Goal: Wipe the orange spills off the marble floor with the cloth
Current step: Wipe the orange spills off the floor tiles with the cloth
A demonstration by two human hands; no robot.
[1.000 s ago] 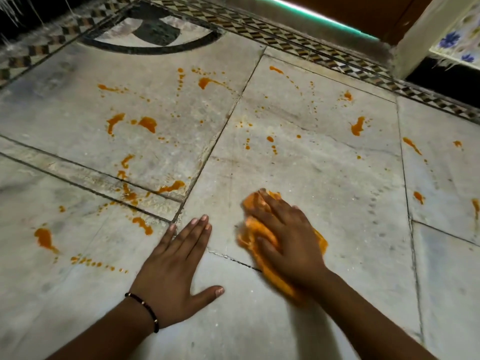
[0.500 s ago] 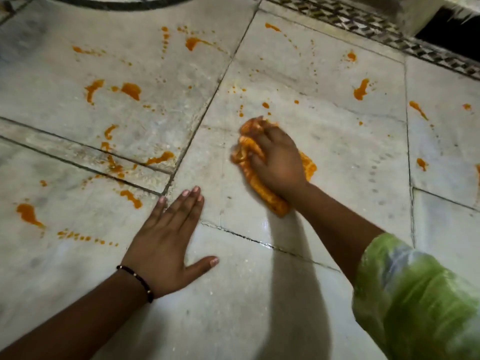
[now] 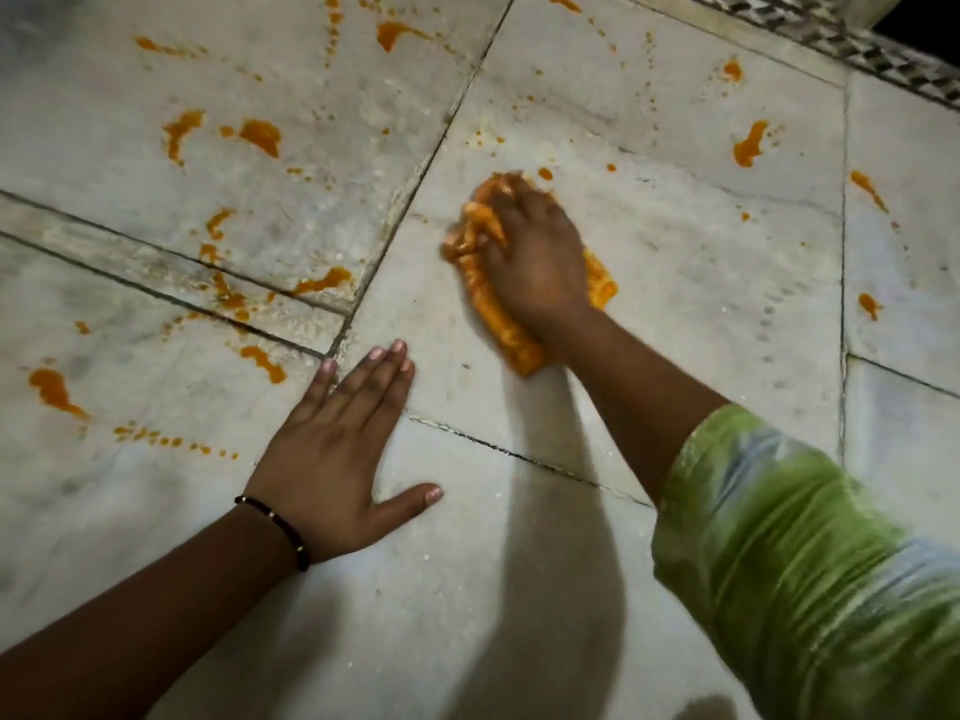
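Note:
An orange-stained cloth lies bunched on the pale marble floor in the middle of the view. My right hand presses down on it, fingers curled over its far edge. My left hand lies flat on the floor nearer to me, fingers straight and spread, a dark bracelet on the wrist. Orange spills dot the slabs: a blob and streaks at the left, a smear by the dark joint, a blob to the right, small drops just beyond the cloth.
Dark joints divide the marble slabs. A patterned mosaic border runs along the far right edge. My green sleeve fills the lower right corner. The slab under my arms shows no orange marks.
My right hand has pushed the cloth away from me along the slab, toward the small drops. The view has tilted down and closer. The left hand has stayed planted.

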